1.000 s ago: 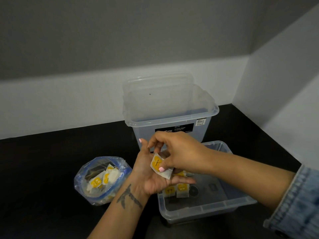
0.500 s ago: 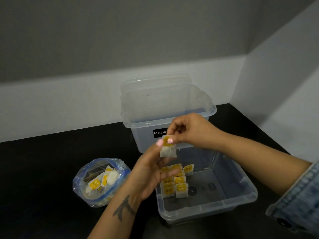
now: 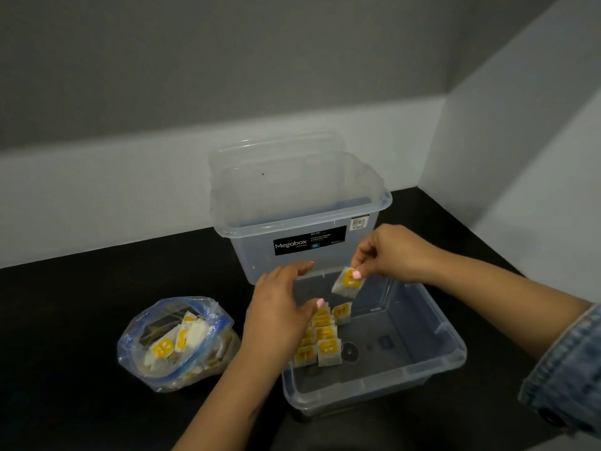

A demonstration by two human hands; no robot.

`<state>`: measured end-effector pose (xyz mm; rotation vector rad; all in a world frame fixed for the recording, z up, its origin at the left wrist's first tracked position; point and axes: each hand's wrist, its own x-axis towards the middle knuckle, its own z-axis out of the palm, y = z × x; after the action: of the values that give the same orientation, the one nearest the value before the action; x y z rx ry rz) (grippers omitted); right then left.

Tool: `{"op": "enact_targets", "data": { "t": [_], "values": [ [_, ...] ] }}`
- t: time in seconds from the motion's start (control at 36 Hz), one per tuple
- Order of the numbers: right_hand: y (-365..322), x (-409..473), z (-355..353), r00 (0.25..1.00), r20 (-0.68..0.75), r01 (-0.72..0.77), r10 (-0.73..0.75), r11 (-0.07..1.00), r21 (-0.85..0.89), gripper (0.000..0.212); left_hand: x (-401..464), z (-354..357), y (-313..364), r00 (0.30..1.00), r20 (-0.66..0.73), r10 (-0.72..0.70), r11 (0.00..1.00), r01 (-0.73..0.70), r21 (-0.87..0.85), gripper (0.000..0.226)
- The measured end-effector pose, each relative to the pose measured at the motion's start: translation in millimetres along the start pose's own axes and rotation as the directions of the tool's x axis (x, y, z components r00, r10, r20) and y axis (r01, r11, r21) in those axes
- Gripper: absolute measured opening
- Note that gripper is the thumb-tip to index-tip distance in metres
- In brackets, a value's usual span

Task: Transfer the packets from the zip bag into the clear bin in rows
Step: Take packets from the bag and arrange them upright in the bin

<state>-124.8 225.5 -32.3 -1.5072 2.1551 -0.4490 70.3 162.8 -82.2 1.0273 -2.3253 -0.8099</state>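
A low clear bin [image 3: 452, 359] sits in front of me on the black counter. Several white packets with yellow labels [image 3: 320, 341] stand in rows at its left side. My right hand [image 3: 390, 252] pinches one more packet [image 3: 347, 281] by its top edge and holds it above the far part of the bin. My left hand [image 3: 279, 310] hovers palm down over the bin's left rim, fingers relaxed and holding nothing. The open zip bag [image 3: 177, 343] with a blue seal lies to the left, with several packets inside.
A taller clear Megabox storage box [image 3: 302, 222] stands right behind the low bin, a clear lid leaning inside it. Grey walls close off the back and right of the counter. A denim sleeve [image 3: 566, 369] covers my right forearm.
My right hand has pulled the packet out of my left hand and carried it right, over the bin. My left hand has turned palm down and let go.
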Motion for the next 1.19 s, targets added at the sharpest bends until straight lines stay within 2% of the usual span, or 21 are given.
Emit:
{"op": "enact_targets", "data": {
  "t": [0.06, 0.14, 0.33, 0.58, 0.75, 0.92, 1.19],
  "values": [
    [8.7, 1.2, 11.6, 1.000, 0.006, -0.021, 0.021, 0.997, -0.081, 0.007, -0.9, 0.8, -6.9, 1.000, -0.028, 0.013, 0.992, -0.009, 0.123, 0.056],
    [17.4, 4.8, 31.9, 0.998, 0.045, -0.033, 0.045, 0.973, -0.228, 0.008, -2.4, 1.5, -16.1, 0.999, -0.031, -0.012, 0.981, 0.018, 0.191, 0.057],
    [27.4, 19.2, 75.3, 0.998, 0.054, 0.010, 0.017, 0.888, -0.460, 0.015, -7.9, 0.3, -23.8, 0.997, -0.022, -0.077, 0.983, 0.080, 0.168, 0.054],
    [25.8, 22.7, 96.1, 0.994, 0.025, 0.098, -0.106, 0.770, -0.630, 0.018, -13.3, -4.2, -27.2, 0.995, -0.029, -0.099, 0.983, 0.103, 0.151, 0.051],
    [27.9, 20.2, 96.0, 0.987, 0.049, 0.146, -0.151, 0.749, -0.646, 0.018, -14.3, -4.5, -27.7, 0.995, -0.042, -0.090, 0.985, 0.096, 0.144, 0.050],
    [28.1, 17.6, 92.3, 0.989, 0.016, 0.123, -0.147, 0.761, -0.636, 0.017, -15.4, -6.4, -28.7, 0.996, -0.043, -0.084, 0.987, 0.089, 0.132, 0.049],
    [6.4, 9.9, 68.3, 0.994, -0.074, 0.028, -0.075, 0.864, -0.503, 0.010, -17.3, -37.7, -42.8, 0.994, -0.097, -0.056, 0.993, 0.066, 0.102, 0.041]
  ]
}}
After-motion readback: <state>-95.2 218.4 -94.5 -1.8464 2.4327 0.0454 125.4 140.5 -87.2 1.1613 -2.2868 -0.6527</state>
